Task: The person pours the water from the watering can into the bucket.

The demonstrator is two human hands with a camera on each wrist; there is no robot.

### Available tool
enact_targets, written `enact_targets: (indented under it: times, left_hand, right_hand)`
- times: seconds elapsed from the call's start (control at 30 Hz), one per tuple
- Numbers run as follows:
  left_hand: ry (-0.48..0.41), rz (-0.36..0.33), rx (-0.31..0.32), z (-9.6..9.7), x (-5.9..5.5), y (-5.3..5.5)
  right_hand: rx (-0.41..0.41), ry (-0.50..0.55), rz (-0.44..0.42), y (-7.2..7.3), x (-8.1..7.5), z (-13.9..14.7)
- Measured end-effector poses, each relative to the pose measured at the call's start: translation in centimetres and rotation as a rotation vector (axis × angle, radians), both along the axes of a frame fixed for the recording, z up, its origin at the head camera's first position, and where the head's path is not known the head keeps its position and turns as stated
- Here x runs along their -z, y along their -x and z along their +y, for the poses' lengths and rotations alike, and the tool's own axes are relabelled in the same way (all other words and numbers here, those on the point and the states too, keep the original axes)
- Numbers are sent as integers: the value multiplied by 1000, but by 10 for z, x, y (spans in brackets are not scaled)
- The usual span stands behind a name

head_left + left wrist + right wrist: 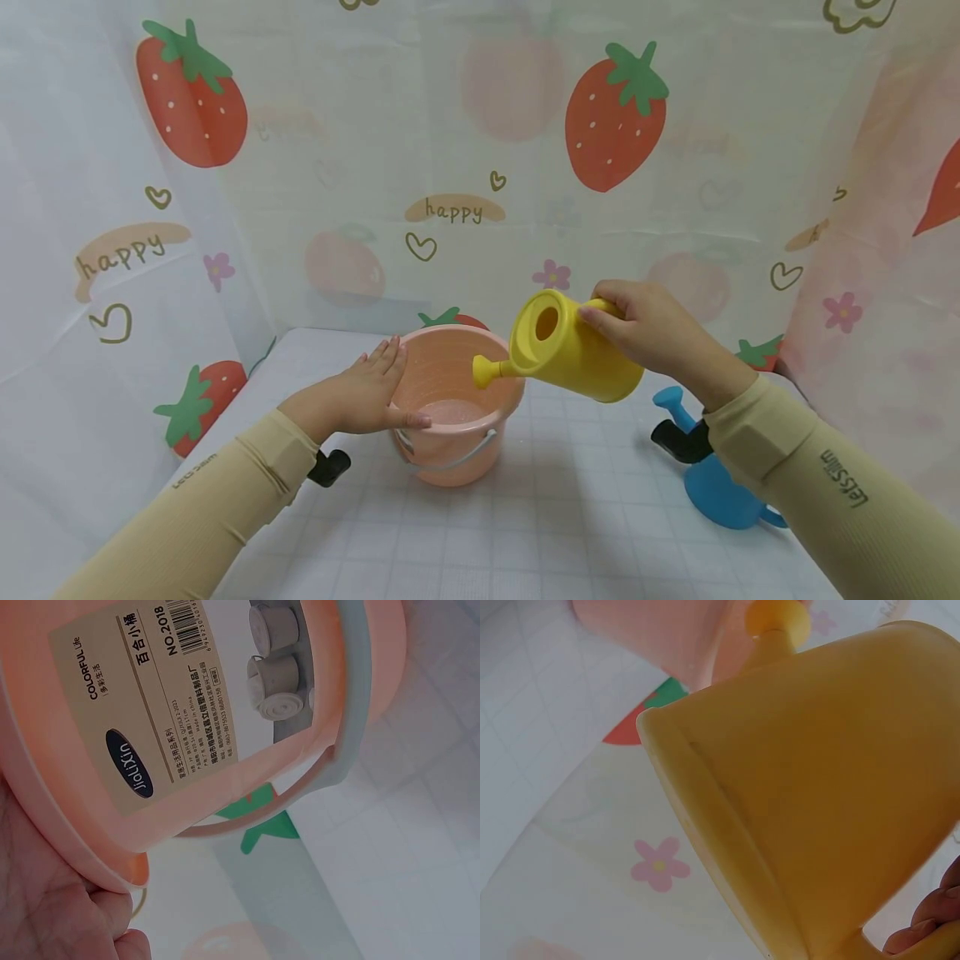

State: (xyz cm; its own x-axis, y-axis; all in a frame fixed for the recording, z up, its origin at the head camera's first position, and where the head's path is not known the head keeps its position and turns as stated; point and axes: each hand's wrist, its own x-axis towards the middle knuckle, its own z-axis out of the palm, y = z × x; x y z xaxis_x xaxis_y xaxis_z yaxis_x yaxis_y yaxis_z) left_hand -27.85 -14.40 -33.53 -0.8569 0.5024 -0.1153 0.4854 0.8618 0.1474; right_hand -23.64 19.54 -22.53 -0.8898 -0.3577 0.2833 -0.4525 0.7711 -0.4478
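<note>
A pink bucket (457,454) with a grey handle stands on the table, and a printed label (150,712) shows on its side. My left hand (358,390) rests on the left of its rim, fingers extended and thumb along the front edge. My right hand (637,321) grips a yellow watering can (581,354) by its handle. The can is tilted to the left, so its spout head (486,372) is over the bucket's opening. In the right wrist view, curled fingers (934,911) wrap the handle at the lower right.
A blue watering can (720,492) stands on the right of the table, partly hidden by my right forearm. The table has a pale checked cover (540,517). A strawberry-print curtain (420,150) hangs behind and along both sides.
</note>
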Motion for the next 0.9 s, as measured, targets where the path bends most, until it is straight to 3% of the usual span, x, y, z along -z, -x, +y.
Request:
enact_targets:
  times: [0.9]
  left_hand:
    - [3,-5,-7,0,1,1]
  right_hand:
    - [-1,-29,16,0,-2,-1]
